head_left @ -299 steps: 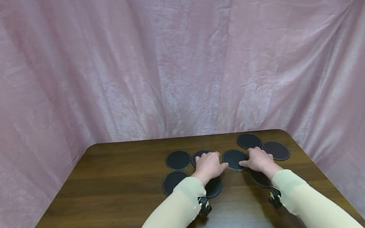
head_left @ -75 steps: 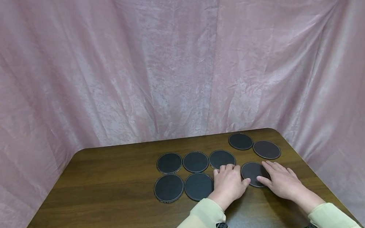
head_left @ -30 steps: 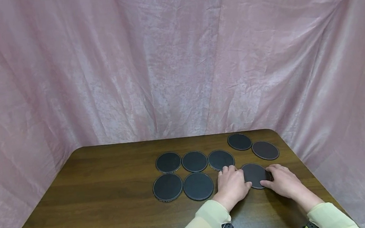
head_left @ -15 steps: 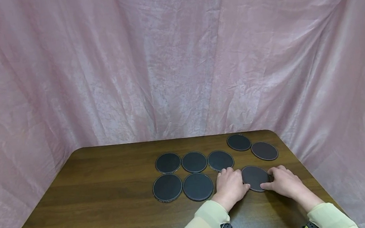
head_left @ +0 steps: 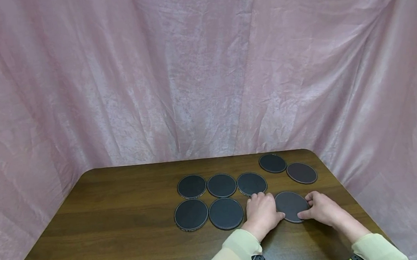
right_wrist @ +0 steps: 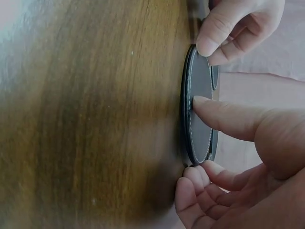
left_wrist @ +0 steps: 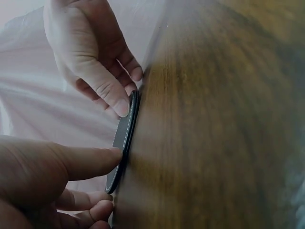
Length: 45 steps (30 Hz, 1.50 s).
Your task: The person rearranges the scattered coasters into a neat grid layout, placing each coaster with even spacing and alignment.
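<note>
A round black coaster (head_left: 290, 206) with pale edge stitching lies between my two hands, on or just above the wooden table. My left hand (head_left: 262, 213) holds its left edge, thumb on the top face and fingers curled at the rim, as the left wrist view shows. At the opposite edge my right hand (head_left: 323, 207) pinches the same coaster (right_wrist: 201, 102), its thumb (right_wrist: 224, 114) over the top and the fingers at the rim. Two more dark coasters lie left of my left hand in the front row, the nearer being this coaster (head_left: 226, 213).
Behind them runs a row of three coasters, its rightmost coaster (head_left: 252, 184) just beyond my left fingertips. Two others sit at the back right, including a browner coaster (head_left: 302, 173). The brown wooden table (head_left: 128, 238) ends at a pink curtain (head_left: 203, 72).
Over the last second the coaster between my hands has slid slightly toward me, and my right hand has come down a little with it. Earlier, my hands were farther back, over other coasters.
</note>
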Available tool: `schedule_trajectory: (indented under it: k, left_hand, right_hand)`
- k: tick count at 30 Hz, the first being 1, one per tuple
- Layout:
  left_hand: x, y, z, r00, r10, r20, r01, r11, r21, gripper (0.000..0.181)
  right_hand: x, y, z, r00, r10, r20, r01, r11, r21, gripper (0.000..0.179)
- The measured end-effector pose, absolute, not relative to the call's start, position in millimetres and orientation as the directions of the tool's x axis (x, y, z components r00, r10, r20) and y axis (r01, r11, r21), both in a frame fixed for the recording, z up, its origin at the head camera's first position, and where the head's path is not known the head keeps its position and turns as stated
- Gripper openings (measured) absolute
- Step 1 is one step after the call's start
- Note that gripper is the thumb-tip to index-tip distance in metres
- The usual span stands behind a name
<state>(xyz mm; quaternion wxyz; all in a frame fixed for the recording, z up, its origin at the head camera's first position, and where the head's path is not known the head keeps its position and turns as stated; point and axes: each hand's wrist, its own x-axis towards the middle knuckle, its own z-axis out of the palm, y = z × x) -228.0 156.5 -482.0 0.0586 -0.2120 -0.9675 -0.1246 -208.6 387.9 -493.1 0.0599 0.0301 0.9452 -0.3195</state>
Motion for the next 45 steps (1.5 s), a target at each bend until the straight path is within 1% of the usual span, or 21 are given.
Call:
schedule_trajectory:
  k: [3, 8, 11, 12, 14, 18, 19, 24, 26, 28, 29, 31, 35, 36, 40, 45]
  left_hand:
    - [-228, 156, -483, -0.906, 0.390, 0.163, 0.420, 0.877, 0.232, 0.051]
    - [-230, 157, -482, -0.907, 0.393, 0.154, 0.420, 0.871, 0.253, 0.052]
    - [-231, 158, -483, -0.905, 0.393, 0.163, 0.424, 0.863, 0.274, 0.052]
    - [-235, 159, -490, -0.901, 0.390, 0.192, 0.430, 0.860, 0.273, 0.051]
    - [-236, 158, -491, -0.897, 0.388, 0.211, 0.436, 0.854, 0.284, 0.048]
    - [-237, 156, -491, -0.893, 0.381, 0.242, 0.442, 0.844, 0.304, 0.041]
    - [-235, 154, -486, -0.896, 0.381, 0.229, 0.438, 0.842, 0.314, 0.040]
    - [-266, 164, -531, -0.871, 0.370, 0.324, 0.468, 0.825, 0.318, 0.042]
    - [-271, 164, -536, -0.868, 0.372, 0.328, 0.475, 0.815, 0.333, 0.042]
    - [-262, 157, -519, -0.874, 0.377, 0.308, 0.472, 0.811, 0.347, 0.041]
    - [-262, 155, -520, -0.869, 0.377, 0.321, 0.478, 0.806, 0.348, 0.042]
    - [-254, 148, -503, -0.878, 0.377, 0.295, 0.468, 0.803, 0.369, 0.042]
    - [-246, 139, -488, -0.890, 0.364, 0.273, 0.447, 0.814, 0.372, 0.041]
    - [-241, 135, -475, -0.902, 0.361, 0.236, 0.427, 0.822, 0.377, 0.039]
    - [-238, 128, -469, -0.915, 0.342, 0.213, 0.400, 0.839, 0.370, 0.038]
    - [-240, 114, -470, -0.921, 0.324, 0.217, 0.384, 0.851, 0.359, 0.037]
  right_hand:
    - [-210, 390, -498, -0.991, 0.031, -0.127, 0.104, 0.773, -0.625, 0.071]
    - [-199, 370, -477, -0.983, 0.094, -0.158, 0.174, 0.750, -0.638, 0.067]
    - [-194, 361, -469, -0.980, 0.126, -0.152, 0.194, 0.757, -0.624, 0.066]
    - [-193, 359, -467, -0.981, 0.131, -0.146, 0.194, 0.762, -0.618, 0.065]
    - [-190, 357, -465, -0.981, 0.141, -0.132, 0.193, 0.766, -0.613, 0.064]
    - [-189, 355, -465, -0.982, 0.150, -0.117, 0.190, 0.757, -0.625, 0.059]
    - [-189, 355, -465, -0.981, 0.152, -0.117, 0.191, 0.752, -0.630, 0.059]
    - [-190, 352, -464, -0.981, 0.152, -0.118, 0.192, 0.738, -0.647, 0.057]
    - [-191, 351, -462, -0.982, 0.152, -0.116, 0.191, 0.734, -0.652, 0.056]
    - [-192, 349, -461, -0.982, 0.152, -0.113, 0.189, 0.729, -0.658, 0.056]
    - [-192, 348, -461, -0.982, 0.153, -0.110, 0.187, 0.727, -0.661, 0.056]
    - [-193, 346, -461, -0.982, 0.152, -0.111, 0.187, 0.715, -0.674, 0.056]
    - [-195, 342, -461, -0.984, 0.141, -0.113, 0.180, 0.691, -0.700, 0.055]
    - [-196, 341, -461, -0.984, 0.138, -0.113, 0.177, 0.686, -0.705, 0.055]
    - [-198, 334, -460, -0.986, 0.123, -0.109, 0.163, 0.670, -0.724, 0.054]
    - [-202, 322, -461, -0.990, 0.092, -0.110, 0.144, 0.643, -0.752, 0.052]
